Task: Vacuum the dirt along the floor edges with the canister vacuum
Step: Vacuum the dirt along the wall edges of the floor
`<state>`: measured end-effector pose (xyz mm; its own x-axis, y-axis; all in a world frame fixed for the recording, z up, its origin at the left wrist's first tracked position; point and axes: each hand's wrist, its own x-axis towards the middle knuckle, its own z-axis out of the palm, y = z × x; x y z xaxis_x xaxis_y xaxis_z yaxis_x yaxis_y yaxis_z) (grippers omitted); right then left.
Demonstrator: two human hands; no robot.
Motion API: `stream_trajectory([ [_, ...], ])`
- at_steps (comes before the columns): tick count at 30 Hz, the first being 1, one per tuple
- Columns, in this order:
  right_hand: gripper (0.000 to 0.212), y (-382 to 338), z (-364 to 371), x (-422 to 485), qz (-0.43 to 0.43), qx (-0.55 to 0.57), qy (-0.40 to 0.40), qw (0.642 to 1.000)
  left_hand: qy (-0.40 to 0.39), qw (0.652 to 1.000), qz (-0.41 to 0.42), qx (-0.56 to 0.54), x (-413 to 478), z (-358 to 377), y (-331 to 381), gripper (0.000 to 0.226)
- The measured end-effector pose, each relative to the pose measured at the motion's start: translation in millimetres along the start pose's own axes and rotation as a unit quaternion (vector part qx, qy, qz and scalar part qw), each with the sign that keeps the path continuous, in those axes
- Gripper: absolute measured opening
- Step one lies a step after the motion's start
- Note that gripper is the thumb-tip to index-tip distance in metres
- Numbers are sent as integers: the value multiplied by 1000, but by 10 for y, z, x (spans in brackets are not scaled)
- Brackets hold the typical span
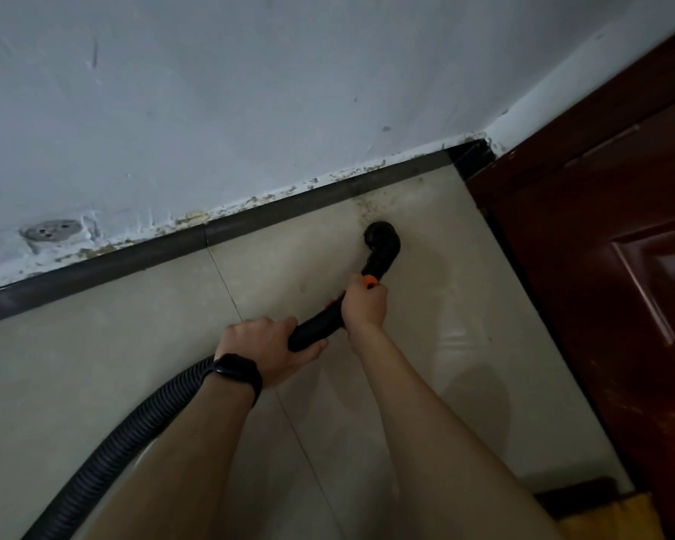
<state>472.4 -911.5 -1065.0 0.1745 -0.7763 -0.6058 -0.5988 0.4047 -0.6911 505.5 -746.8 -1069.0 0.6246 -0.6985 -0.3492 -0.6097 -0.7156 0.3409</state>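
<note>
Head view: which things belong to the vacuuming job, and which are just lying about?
Job: nozzle; wand; ribbed hose; left hand and right hand, both gripping the wand; dirt by the baseboard.
Lying about: round wall fitting; dark red door; black wristband; yellow object, bottom right.

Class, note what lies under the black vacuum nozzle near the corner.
Pale floor tile surrounds the nozzle, with dirt specks toward the skirting. The patch directly beneath it is hidden.

black round nozzle (380, 237) on beige tile by baseboard | ribbed hose (106, 457) trailing lower left
</note>
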Motion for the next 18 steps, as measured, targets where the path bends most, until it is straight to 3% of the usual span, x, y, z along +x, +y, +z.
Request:
stream_trajectory([
  [6, 38, -164, 135, 83, 1, -29, -10, 1000, 17, 1000, -19, -10, 106, -56, 1, 64],
  [18, 31, -339, 286, 211, -6, -13, -22, 1000, 39, 999, -19, -8, 349, -137, -122, 70],
])
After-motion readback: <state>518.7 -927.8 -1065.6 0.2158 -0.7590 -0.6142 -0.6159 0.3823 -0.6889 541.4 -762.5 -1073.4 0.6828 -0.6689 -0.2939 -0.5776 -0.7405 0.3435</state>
